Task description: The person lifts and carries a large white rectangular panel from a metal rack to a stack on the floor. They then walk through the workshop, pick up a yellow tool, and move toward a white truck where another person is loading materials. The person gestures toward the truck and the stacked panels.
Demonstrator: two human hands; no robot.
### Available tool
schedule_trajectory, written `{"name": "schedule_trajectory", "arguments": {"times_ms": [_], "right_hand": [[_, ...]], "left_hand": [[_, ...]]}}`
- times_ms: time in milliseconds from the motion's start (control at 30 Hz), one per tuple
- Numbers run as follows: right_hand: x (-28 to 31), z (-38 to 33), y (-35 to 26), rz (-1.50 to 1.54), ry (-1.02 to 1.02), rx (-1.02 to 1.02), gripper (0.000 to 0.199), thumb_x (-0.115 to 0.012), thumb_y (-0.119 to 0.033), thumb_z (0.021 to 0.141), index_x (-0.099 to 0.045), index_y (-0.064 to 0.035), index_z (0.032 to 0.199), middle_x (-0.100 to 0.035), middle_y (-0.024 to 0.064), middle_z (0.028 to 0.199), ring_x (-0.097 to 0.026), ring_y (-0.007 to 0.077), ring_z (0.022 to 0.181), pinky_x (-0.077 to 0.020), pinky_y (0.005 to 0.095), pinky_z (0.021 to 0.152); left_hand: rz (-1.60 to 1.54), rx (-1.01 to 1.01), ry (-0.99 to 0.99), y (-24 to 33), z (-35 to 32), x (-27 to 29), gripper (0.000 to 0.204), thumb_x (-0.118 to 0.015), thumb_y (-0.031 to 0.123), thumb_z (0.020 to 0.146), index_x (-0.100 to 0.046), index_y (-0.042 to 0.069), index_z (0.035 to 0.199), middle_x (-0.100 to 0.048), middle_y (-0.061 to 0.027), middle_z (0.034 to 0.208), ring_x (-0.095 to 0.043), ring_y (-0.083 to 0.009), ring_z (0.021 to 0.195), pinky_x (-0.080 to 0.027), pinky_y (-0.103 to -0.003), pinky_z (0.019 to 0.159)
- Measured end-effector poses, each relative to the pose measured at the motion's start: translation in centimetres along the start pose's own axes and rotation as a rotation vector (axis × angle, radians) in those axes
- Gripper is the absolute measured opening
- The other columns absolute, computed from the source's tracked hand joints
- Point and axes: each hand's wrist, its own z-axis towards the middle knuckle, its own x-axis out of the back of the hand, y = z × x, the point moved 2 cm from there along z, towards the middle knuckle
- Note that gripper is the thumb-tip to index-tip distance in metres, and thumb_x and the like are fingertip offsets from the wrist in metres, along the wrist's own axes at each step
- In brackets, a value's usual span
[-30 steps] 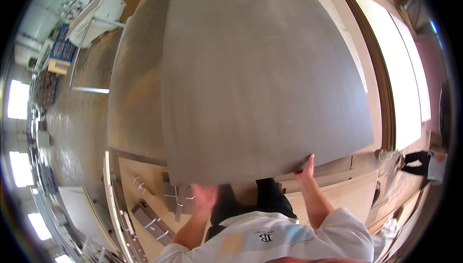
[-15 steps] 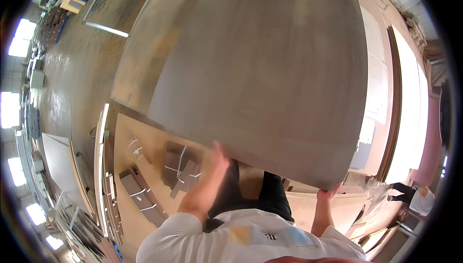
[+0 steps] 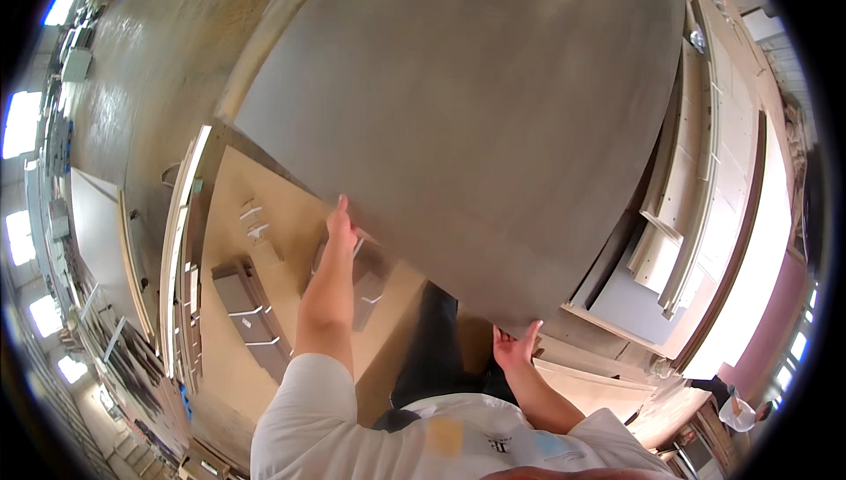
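Note:
A large flat grey panel point(image 3: 476, 119) fills most of the view, tilted with its near edge running from upper left down to lower right. My left hand point(image 3: 340, 223) grips that near edge around its middle, arm stretched up. My right hand point(image 3: 515, 348) holds the panel's lower right corner from beneath, fingers curled around the edge. Both arms come out of white short sleeves.
A light wooden board point(image 3: 264, 304) with several small grey pieces point(image 3: 247, 313) lies below left. Stacked pale boards and strips point(image 3: 696, 216) stand to the right. A person in white point(image 3: 740, 409) is at the far lower right. Brown workshop floor point(image 3: 150, 66) lies upper left.
The panel has swung so that its near edge slopes more steeply down to the right. My left hand has slid up along the edge; my right hand has moved to the lower corner.

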Motion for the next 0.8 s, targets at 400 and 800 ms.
{"name": "schedule_trajectory", "arguments": {"times_ms": [400, 800], "right_hand": [[-4.1, 11.7, 6.2, -0.726, -0.01, -0.295, 0.087, -0.057, -0.063, 0.092, -0.035, 0.0056, 0.14, -0.058, 0.0195, 0.13, -0.064, 0.0311, 0.109, -0.0513, 0.0483, 0.097], [3.1, 3.2, -9.2, -1.521, -0.049, -0.054, 0.055, -0.052, -0.052, 0.097, -0.055, -0.009, 0.13, -0.067, 0.0135, 0.118, -0.068, 0.0264, 0.101, -0.0556, 0.0408, 0.079]], "left_hand": [[1.087, -0.384, -0.291, -10.3, -2.8, 5.8, 0.015, -0.067, 0.023, 0.089, -0.059, 0.012, 0.082, -0.062, -0.0015, 0.073, -0.061, -0.014, 0.068, -0.047, -0.029, 0.058], [1.127, -0.105, -0.812, -19.0, -14.6, 4.2, 0.02, -0.061, 0.023, 0.092, -0.069, 0.005, 0.087, -0.069, -0.0046, 0.073, -0.065, -0.0144, 0.07, -0.05, -0.032, 0.066]]}}
